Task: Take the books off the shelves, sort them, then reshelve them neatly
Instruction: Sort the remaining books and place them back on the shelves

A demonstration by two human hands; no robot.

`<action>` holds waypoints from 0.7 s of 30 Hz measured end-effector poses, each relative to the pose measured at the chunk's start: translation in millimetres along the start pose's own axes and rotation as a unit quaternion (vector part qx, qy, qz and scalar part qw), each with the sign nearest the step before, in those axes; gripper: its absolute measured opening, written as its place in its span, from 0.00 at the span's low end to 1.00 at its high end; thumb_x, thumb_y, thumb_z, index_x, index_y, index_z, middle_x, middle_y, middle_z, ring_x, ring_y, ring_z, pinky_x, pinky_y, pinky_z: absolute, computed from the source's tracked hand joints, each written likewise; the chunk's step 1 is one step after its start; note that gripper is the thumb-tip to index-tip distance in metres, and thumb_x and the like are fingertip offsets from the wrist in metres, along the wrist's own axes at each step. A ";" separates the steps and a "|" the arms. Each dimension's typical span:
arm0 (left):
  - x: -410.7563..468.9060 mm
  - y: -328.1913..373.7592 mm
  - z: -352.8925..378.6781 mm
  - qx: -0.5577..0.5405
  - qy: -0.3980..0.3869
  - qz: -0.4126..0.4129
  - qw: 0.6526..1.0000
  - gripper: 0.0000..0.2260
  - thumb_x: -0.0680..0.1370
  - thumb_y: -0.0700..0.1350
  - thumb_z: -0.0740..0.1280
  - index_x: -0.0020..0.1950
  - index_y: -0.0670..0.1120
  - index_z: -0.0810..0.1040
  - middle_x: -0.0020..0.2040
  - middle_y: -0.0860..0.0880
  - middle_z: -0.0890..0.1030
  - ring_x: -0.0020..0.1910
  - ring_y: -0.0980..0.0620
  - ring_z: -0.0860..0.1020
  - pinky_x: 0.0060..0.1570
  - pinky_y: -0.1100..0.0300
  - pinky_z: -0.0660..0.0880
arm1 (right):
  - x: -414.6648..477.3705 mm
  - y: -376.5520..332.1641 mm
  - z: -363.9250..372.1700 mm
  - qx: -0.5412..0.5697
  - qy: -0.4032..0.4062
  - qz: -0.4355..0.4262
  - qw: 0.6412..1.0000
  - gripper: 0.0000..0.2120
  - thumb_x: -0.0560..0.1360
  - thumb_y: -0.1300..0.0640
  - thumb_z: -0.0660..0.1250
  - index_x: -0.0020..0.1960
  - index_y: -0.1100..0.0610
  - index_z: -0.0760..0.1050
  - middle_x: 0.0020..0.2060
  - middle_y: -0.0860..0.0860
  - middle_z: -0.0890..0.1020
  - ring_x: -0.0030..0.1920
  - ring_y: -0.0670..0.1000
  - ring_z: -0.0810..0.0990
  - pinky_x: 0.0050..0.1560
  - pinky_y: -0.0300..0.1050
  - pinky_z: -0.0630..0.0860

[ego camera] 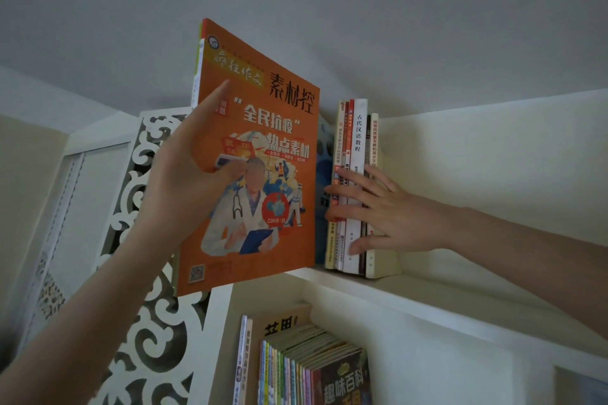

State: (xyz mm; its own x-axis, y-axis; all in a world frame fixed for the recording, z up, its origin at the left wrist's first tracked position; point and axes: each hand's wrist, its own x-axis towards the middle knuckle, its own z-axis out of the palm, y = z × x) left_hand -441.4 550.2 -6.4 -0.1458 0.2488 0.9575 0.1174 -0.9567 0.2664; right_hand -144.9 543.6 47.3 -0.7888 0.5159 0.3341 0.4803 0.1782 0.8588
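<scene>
Blue book (324, 154) (half-hidden) behind magazine (263, 128)

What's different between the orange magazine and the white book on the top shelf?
The orange magazine is gripped by the left hand, tilted, with its full cover showing. The white book stands upright in the row on the shelf, showing only its spine, with the right hand touching it. The magazine's cover is a busy colour illustration; the white book's spine is plain with black characters. Both carry Chinese titles.
</scene>
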 end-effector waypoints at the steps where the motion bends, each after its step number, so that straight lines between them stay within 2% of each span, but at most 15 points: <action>1: 0.8 0.0 -2.5 0.002 0.002 0.003 1.000 0.34 0.74 0.38 0.70 0.73 0.62 0.61 0.55 0.68 0.73 0.48 0.69 0.77 0.36 0.68 0.77 | 9.1 -1.5 0.4 0.007 0.006 -0.002 1.000 0.26 0.79 0.35 0.47 0.69 0.48 0.67 0.72 0.54 0.68 0.77 0.56 0.50 0.73 0.57 0.39; 3: 1.0 1.2 -5.5 0.009 0.008 0.006 1.000 0.34 0.75 0.39 0.69 0.73 0.62 0.60 0.59 0.61 0.73 0.50 0.65 0.77 0.38 0.64 0.77 | 28.7 -6.1 2.4 0.016 0.011 -0.009 1.000 0.26 0.80 0.38 0.47 0.67 0.51 0.72 0.70 0.54 0.72 0.76 0.57 0.55 0.75 0.55 0.40; 6: -0.4 -3.1 -9.1 0.032 0.004 0.009 0.999 0.34 0.75 0.38 0.69 0.72 0.66 0.60 0.61 0.59 0.73 0.46 0.71 0.76 0.31 0.73 0.74 | 44.5 -10.0 8.3 -0.019 0.022 -0.020 0.999 0.24 0.81 0.43 0.48 0.64 0.53 0.75 0.67 0.53 0.75 0.74 0.57 0.63 0.74 0.52 0.50; 8: -1.2 -10.4 -12.8 0.029 0.007 0.002 1.000 0.34 0.75 0.37 0.69 0.72 0.65 0.60 0.62 0.58 0.73 0.47 0.71 0.76 0.32 0.75 0.74 | 47.9 -10.5 9.8 -0.033 0.032 -0.021 0.999 0.21 0.81 0.46 0.50 0.63 0.53 0.76 0.65 0.52 0.77 0.71 0.57 0.69 0.71 0.53 0.56; 11: -0.8 -18.6 -17.9 0.009 0.013 -0.011 1.000 0.34 0.74 0.37 0.69 0.72 0.63 0.61 0.62 0.58 0.73 0.49 0.69 0.77 0.33 0.71 0.76 | 54.2 -12.4 8.7 -0.061 0.040 -0.039 0.997 0.21 0.81 0.48 0.50 0.59 0.53 0.80 0.58 0.51 0.81 0.64 0.58 0.74 0.63 0.53 0.64; 15: -2.3 -23.2 -22.8 0.002 0.025 -0.012 1.000 0.34 0.74 0.37 0.70 0.73 0.62 0.62 0.61 0.58 0.74 0.50 0.65 0.77 0.37 0.62 0.77 | 49.9 -13.3 11.3 -0.061 0.060 -0.037 0.996 0.20 0.81 0.49 0.51 0.54 0.52 0.81 0.56 0.50 0.82 0.64 0.58 0.75 0.67 0.52 0.60; 19: -4.2 -22.9 -27.6 -0.004 0.021 -0.004 1.000 0.34 0.73 0.37 0.70 0.72 0.62 0.63 0.57 0.63 0.74 0.49 0.70 0.77 0.34 0.70 0.77 | 40.9 -10.8 10.7 -0.059 0.050 -0.028 0.997 0.20 0.81 0.49 0.51 0.57 0.53 0.80 0.58 0.51 0.81 0.67 0.58 0.72 0.72 0.54 0.54; 21: -4.2 -21.6 -28.7 -0.013 0.020 -0.005 1.000 0.34 0.73 0.38 0.70 0.72 0.62 0.62 0.56 0.66 0.73 0.50 0.70 0.77 0.35 0.71 0.77 | 39.1 -8.7 9.4 -0.065 0.042 -0.027 0.997 0.20 0.81 0.49 0.51 0.58 0.53 0.80 0.60 0.51 0.80 0.69 0.57 0.71 0.73 0.54 0.53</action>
State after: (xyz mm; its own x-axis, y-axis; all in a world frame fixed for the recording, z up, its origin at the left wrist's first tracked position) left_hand -471.6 565.5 -19.4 -0.1853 0.2522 0.9498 0.0907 -0.9580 0.2720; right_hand -176.3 570.2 49.3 -0.8442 0.4353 0.3127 0.3866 0.0906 0.9178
